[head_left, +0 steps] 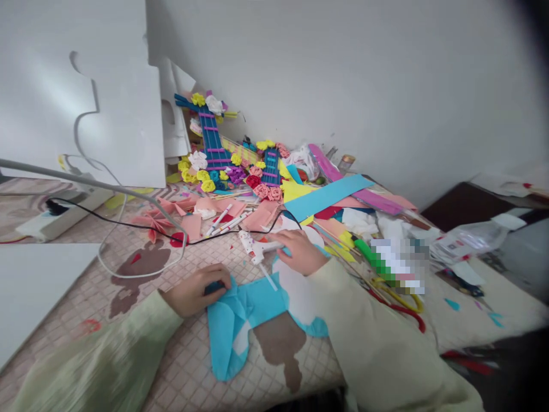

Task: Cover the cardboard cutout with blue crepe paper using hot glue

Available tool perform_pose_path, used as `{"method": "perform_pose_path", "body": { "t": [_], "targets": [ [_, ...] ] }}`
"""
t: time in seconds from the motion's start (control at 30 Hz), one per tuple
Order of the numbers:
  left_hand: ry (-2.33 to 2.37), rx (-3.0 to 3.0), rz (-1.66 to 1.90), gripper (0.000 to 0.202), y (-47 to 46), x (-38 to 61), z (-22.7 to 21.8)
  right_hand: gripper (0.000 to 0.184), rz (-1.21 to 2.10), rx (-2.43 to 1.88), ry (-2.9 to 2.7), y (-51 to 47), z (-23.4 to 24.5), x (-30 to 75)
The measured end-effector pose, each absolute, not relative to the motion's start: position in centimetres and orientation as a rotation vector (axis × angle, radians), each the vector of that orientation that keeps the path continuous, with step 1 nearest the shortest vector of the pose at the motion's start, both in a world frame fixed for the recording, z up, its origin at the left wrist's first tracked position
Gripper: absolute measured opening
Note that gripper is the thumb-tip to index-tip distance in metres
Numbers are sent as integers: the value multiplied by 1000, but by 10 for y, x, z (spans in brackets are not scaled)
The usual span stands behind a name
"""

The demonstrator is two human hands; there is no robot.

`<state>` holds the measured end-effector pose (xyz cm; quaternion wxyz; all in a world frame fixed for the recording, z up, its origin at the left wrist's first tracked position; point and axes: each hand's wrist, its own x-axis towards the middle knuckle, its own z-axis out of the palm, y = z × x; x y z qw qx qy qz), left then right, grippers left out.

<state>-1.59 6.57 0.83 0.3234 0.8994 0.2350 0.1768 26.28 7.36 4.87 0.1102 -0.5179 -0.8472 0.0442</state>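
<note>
My left hand (197,289) is curled and pinches the edge of a crumpled light-blue paper (240,320) that lies on the tiled table cover in front of me. My right hand (298,250) is closed round the handle of a white glue gun (254,247), whose nozzle points left and whose black cord (128,225) runs off to a power strip (60,214). A white glue stick (269,278) lies just under the gun on the blue paper. A white paper circle (295,286) sits under my right wrist.
Paper flowers and blue ladder-like crafts (212,140) pile up at the back by white foam boards (115,103). Pink, yellow and blue paper scraps, markers (223,220), a green tool (369,254), red-and-yellow scissors (401,303) and a plastic bottle (467,237) crowd the right side.
</note>
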Motion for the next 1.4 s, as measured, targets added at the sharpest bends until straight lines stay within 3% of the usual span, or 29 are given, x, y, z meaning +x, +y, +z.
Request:
{"method": "perform_pose_path", "body": {
  "t": [0.07,0.17,0.43,0.73,1.0,1.4],
  "targets": [
    [623,2369,450,15,66,-16,8,30,110,-1508,-2295,61,61,297],
    [629,2390,444,14,67,-16,8,22,14,-1920,-2045,40,65,355],
    [663,2345,428,20,70,-19,8,12,-45,-2136,-1972,-1,17,415],
    [660,2328,435,19,69,-17,8,20,-241,-2005,-1875,-29,51,398],
    [700,2271,505,15,68,-15,4,18,371,-1322,-2273,-8,37,286],
    [770,2285,491,11,64,-13,8,18,414,-1276,-2332,10,12,268]
  ]
}}
